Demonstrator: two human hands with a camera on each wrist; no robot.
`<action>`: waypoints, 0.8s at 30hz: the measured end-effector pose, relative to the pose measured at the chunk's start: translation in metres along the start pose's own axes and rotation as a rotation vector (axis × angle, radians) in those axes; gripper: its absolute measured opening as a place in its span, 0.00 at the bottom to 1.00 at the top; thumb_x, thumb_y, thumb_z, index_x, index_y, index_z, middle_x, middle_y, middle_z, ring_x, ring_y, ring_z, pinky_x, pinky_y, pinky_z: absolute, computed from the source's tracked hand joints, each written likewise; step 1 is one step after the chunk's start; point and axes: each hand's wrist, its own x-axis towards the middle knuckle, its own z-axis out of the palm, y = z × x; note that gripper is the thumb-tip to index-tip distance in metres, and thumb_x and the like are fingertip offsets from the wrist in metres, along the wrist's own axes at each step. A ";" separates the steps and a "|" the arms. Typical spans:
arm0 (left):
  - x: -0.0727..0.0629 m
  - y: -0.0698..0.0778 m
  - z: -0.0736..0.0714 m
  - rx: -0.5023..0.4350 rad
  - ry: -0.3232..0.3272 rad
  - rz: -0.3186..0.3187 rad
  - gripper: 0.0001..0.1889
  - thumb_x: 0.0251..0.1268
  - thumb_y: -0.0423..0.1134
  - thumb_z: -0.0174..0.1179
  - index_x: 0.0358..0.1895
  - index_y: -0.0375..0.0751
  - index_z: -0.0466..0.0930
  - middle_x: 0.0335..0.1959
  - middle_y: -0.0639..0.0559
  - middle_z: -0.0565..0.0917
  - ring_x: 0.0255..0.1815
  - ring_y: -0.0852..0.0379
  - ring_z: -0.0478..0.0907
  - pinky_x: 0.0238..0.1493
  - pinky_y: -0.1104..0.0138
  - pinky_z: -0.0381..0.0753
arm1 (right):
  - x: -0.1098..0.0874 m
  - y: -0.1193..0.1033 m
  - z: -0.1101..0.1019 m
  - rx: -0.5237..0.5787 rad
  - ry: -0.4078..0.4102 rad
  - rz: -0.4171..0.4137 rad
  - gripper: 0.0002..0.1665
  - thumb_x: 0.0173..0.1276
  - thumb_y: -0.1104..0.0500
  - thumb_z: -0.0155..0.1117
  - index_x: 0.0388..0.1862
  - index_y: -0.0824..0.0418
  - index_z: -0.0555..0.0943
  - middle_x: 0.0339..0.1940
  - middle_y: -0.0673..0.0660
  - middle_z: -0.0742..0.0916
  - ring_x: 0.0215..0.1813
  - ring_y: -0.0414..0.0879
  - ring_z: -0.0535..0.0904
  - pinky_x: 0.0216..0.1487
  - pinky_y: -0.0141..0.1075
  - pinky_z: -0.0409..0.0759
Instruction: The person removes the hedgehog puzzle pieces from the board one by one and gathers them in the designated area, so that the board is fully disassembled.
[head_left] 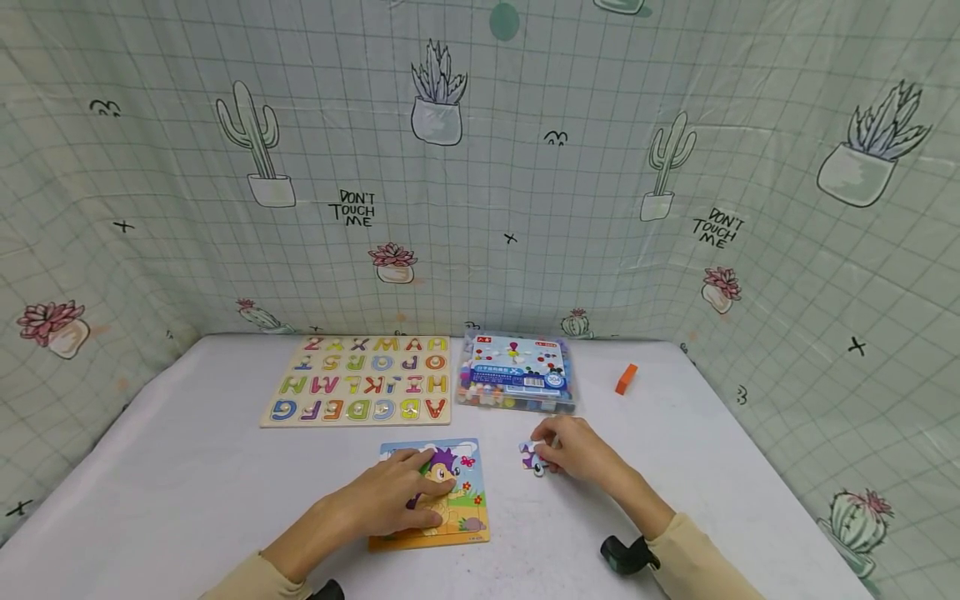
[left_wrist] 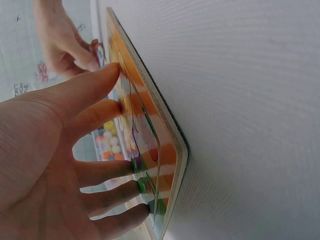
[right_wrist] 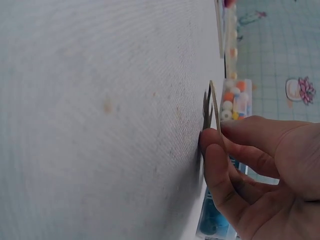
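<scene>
A jigsaw puzzle board (head_left: pixel 459 540) with a hedgehog picture lies on the table in the head view. My left hand (head_left: pixel 386 497) rests on its left part with fingers spread, covering some of the picture. In the left wrist view those fingertips touch the board's glossy face. To the right of the board, my right hand (head_left: pixel 581 452) pinches a puzzle piece (head_left: pixel 530 458) with white, purple and blue print. Seen edge-on in the right wrist view, the thin puzzle piece (right_wrist: pixel 215 106) tilts up from the table between thumb and fingers.
Behind the puzzle stands a wooden alphabet board (head_left: pixel 352 425) with colourful letters. Next to it is a clear plastic box (head_left: pixel 517 406) of coloured beads with a printed label. An orange block (head_left: pixel 626 379) lies at the back right. A patterned cloth (head_left: pixel 480 183) hangs behind the white table (head_left: pixel 187 467).
</scene>
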 end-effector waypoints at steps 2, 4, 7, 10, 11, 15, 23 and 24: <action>0.000 0.000 0.000 -0.001 0.002 0.002 0.26 0.63 0.57 0.63 0.63 0.56 0.78 0.72 0.36 0.69 0.71 0.33 0.64 0.66 0.37 0.67 | 0.000 -0.001 0.000 -0.015 0.009 0.016 0.06 0.66 0.64 0.66 0.41 0.63 0.83 0.29 0.51 0.81 0.22 0.37 0.76 0.24 0.27 0.76; 0.000 0.000 0.000 -0.003 0.005 0.004 0.26 0.63 0.57 0.63 0.63 0.56 0.78 0.72 0.36 0.69 0.71 0.33 0.64 0.66 0.37 0.67 | 0.000 -0.003 0.001 -0.027 0.019 0.030 0.05 0.66 0.64 0.66 0.40 0.63 0.83 0.29 0.51 0.81 0.23 0.38 0.76 0.24 0.27 0.75; 0.000 0.000 0.000 -0.003 0.009 0.008 0.25 0.63 0.56 0.63 0.63 0.56 0.78 0.71 0.36 0.69 0.71 0.33 0.64 0.65 0.37 0.68 | 0.000 -0.004 0.003 -0.040 0.035 0.053 0.04 0.65 0.64 0.67 0.39 0.61 0.83 0.29 0.51 0.81 0.23 0.38 0.76 0.24 0.27 0.75; 0.000 0.000 0.000 -0.005 0.012 0.011 0.25 0.64 0.55 0.63 0.63 0.56 0.79 0.71 0.36 0.69 0.71 0.34 0.65 0.65 0.37 0.68 | 0.001 -0.005 0.005 -0.089 0.059 0.061 0.03 0.64 0.64 0.68 0.36 0.57 0.82 0.31 0.50 0.81 0.29 0.39 0.74 0.28 0.29 0.75; -0.001 0.000 0.000 -0.006 0.012 0.011 0.25 0.64 0.55 0.63 0.63 0.56 0.79 0.71 0.36 0.69 0.71 0.34 0.65 0.64 0.37 0.68 | 0.002 -0.006 0.005 -0.107 0.066 0.060 0.04 0.64 0.64 0.68 0.35 0.56 0.82 0.31 0.50 0.80 0.30 0.40 0.74 0.30 0.30 0.75; 0.000 0.000 0.000 -0.014 0.010 0.008 0.25 0.64 0.55 0.63 0.63 0.57 0.79 0.71 0.36 0.69 0.71 0.34 0.65 0.65 0.37 0.68 | 0.003 -0.008 0.005 -0.188 0.089 0.045 0.07 0.61 0.63 0.71 0.33 0.54 0.80 0.34 0.50 0.80 0.36 0.42 0.73 0.38 0.35 0.76; -0.001 -0.001 0.001 -0.023 0.009 0.000 0.25 0.64 0.56 0.62 0.63 0.57 0.78 0.72 0.36 0.68 0.71 0.34 0.64 0.65 0.36 0.67 | 0.002 -0.011 0.007 -0.253 0.082 0.056 0.10 0.59 0.60 0.74 0.35 0.52 0.80 0.34 0.49 0.81 0.38 0.42 0.75 0.42 0.42 0.75; -0.001 -0.001 0.002 -0.024 0.010 0.000 0.25 0.64 0.56 0.62 0.63 0.57 0.78 0.72 0.36 0.68 0.71 0.34 0.64 0.65 0.36 0.67 | 0.002 -0.011 0.007 -0.262 0.084 0.055 0.10 0.59 0.59 0.74 0.36 0.52 0.80 0.34 0.49 0.81 0.37 0.42 0.75 0.42 0.42 0.75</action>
